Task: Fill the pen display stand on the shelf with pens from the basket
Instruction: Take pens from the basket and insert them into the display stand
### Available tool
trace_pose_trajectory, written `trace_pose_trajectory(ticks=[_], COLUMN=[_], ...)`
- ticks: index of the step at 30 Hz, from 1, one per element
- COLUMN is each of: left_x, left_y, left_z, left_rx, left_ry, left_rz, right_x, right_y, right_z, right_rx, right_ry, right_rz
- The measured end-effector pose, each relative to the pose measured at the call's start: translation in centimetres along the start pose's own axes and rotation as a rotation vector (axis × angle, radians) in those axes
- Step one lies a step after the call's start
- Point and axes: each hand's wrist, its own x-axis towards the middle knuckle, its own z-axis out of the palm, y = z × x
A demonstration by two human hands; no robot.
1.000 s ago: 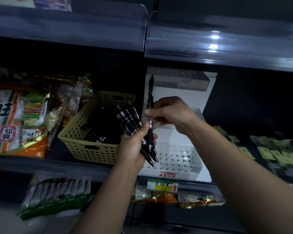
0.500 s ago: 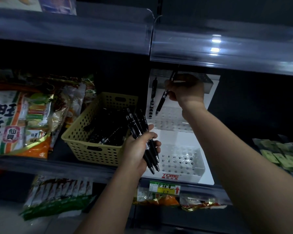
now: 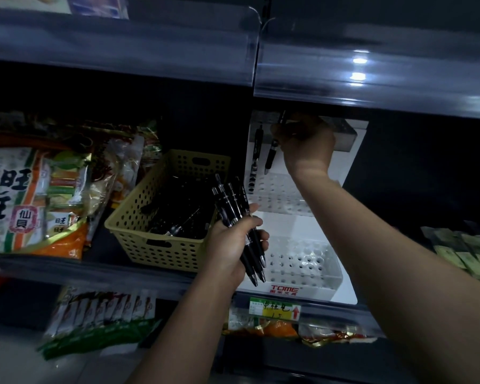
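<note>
The right hand [image 3: 305,145], pinching a slim black click pen [image 3: 272,155] slanted beneath the white perforated plastic stand's [image 3: 352,217] top tier, should straighten it, while the left hand [image 3: 230,245] grips spare black pens [image 3: 233,206] beside the yellow perforated basket [image 3: 139,234].

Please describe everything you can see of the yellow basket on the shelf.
The yellow basket looks like plastic, rectangular, with round holes in its walls and slot handles at both ends. It stands upright on the shelf, between the snack bags and the white pen stand. Black pens lie loose inside. Neither hand clearly touches it.
</note>
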Motion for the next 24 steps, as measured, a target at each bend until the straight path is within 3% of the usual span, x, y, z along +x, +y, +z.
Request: trace_pose_trajectory(ticks=[4, 8, 15, 24], left_x=[0.0, 0.1, 0.2, 0.0], left_y=[0.0, 0.0, -0.2, -0.2], left_z=[-0.1, -0.2, -0.4, -0.4], left_rx=[0.006, 0.017, 0.037, 0.035], left_ry=[-0.002, -0.016, -0.012, -0.006], left_rz=[0.004, 0.013, 0.012, 0.020], right_x=[-0.7, -1.3, -2.6, -2.9], right_y=[0.0, -0.1, 0.6, 1.0], right_z=[-0.5, 0.4, -0.1, 0.1], right_rx=[-0.135, -0.084, -0.315, -0.342], right_ry=[-0.106, -0.089, -0.109, -0.137], right_rz=[-0.117, -0.014, -0.053, -0.014])
